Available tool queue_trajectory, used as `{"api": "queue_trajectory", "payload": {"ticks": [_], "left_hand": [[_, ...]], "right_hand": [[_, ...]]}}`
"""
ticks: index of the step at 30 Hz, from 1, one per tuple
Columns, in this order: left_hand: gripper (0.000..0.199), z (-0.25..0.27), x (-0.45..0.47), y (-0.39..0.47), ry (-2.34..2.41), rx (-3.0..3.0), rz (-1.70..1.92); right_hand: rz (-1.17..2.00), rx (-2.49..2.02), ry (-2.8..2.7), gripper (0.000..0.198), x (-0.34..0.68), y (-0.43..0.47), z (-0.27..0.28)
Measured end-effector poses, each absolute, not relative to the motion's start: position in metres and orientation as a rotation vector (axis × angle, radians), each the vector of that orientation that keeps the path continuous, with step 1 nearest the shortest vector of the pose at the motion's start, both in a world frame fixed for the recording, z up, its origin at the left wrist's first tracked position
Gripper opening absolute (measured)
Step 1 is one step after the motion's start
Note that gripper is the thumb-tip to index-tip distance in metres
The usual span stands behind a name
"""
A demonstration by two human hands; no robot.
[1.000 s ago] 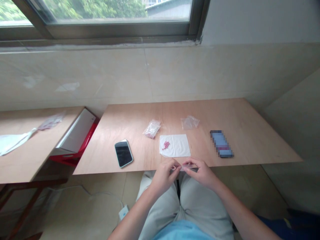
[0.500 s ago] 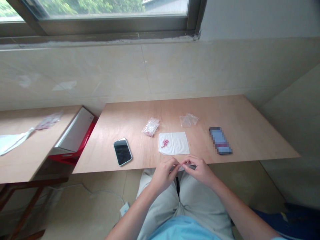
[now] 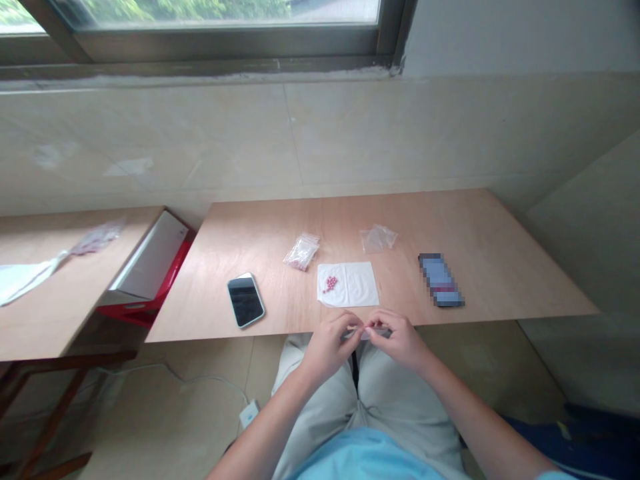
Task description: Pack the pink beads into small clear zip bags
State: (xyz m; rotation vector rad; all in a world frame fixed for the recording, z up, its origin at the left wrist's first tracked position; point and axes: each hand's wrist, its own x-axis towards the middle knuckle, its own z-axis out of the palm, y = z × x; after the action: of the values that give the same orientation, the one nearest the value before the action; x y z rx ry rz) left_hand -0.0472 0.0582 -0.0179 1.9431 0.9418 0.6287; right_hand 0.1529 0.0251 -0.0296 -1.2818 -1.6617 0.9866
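At the table's near edge, my left hand and my right hand meet fingertip to fingertip. Both are closed in a pinch. Whatever sits between the fingertips is too small to name; a pale, see-through scrap shows just below them. Right beyond the hands lies a white cloth, spread flat on the tabletop. On its left half is a small cluster of pinkish-red beads.
A clear bag with small contents and clear empty-looking bags lie behind the cloth. One phone rests at left, another phone, its screen blurred, at right. A second table stands at far left.
My fingertips have drawn very slightly apart, still pinched close together. The things on the table lie as before; the view has shifted a little.
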Motion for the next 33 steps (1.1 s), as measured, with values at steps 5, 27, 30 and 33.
{"api": "queue_trajectory", "payload": {"ticks": [5, 27, 30, 33], "left_hand": [[0.014, -0.016, -0.048, 0.058, 0.926, 1.962, 0.66], [0.016, -0.014, -0.05, 0.059, 0.926, 1.948, 0.699], [0.016, -0.015, -0.05, 0.061, 0.947, 1.938, 0.712], [0.014, -0.017, -0.05, 0.061, 0.953, 1.931, 0.718]], "right_hand": [[0.973, -1.276, -1.672, 0.011, 0.154, 0.026, -0.031], [0.966, -1.249, -1.651, 0.008, 0.158, 0.026, -0.034], [0.954, -1.244, -1.646, 0.008, 0.161, 0.027, -0.039], [0.961, -1.249, -1.637, 0.008, 0.161, 0.028, -0.039]]}}
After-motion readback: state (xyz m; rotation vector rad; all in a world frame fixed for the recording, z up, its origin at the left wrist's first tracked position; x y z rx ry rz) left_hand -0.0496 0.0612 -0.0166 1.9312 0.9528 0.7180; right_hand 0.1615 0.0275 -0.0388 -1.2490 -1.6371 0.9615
